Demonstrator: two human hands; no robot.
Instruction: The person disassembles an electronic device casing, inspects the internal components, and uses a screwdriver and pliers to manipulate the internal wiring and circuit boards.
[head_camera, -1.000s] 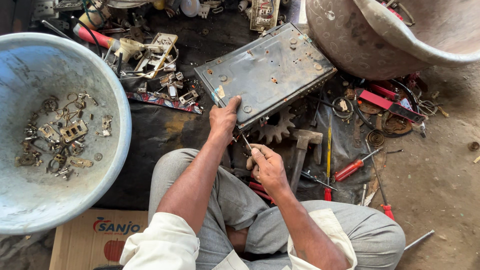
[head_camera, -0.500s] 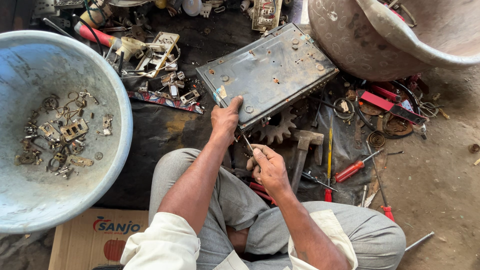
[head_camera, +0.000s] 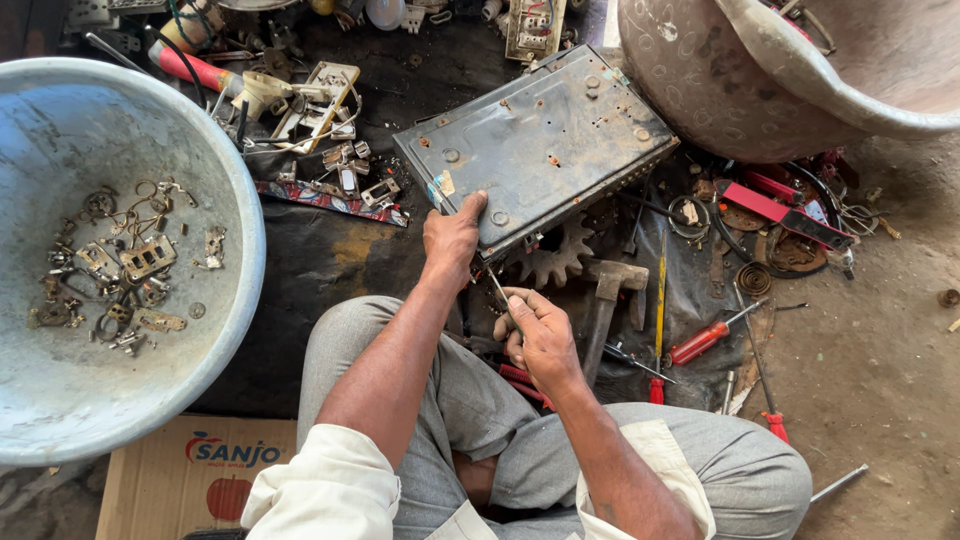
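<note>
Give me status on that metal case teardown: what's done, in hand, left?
Done: the blue basin already holds small loose metal parts. In hand: left hand steadies the grey metal case at its near edge, right hand works a thin tool into that edge. Left: the case looks closed, its top panel on.

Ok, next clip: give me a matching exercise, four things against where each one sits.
Things:
1. left hand
2. right hand
3. hammer
4. small metal scraps

Places:
A. inside the big grey basin
B. gripping a thin tool below the metal case
C. on the dark mat, right of the hands
D. holding the near edge of the flat metal case

Pairs: 1-D, 2-B, 3-C, 4-A
</note>
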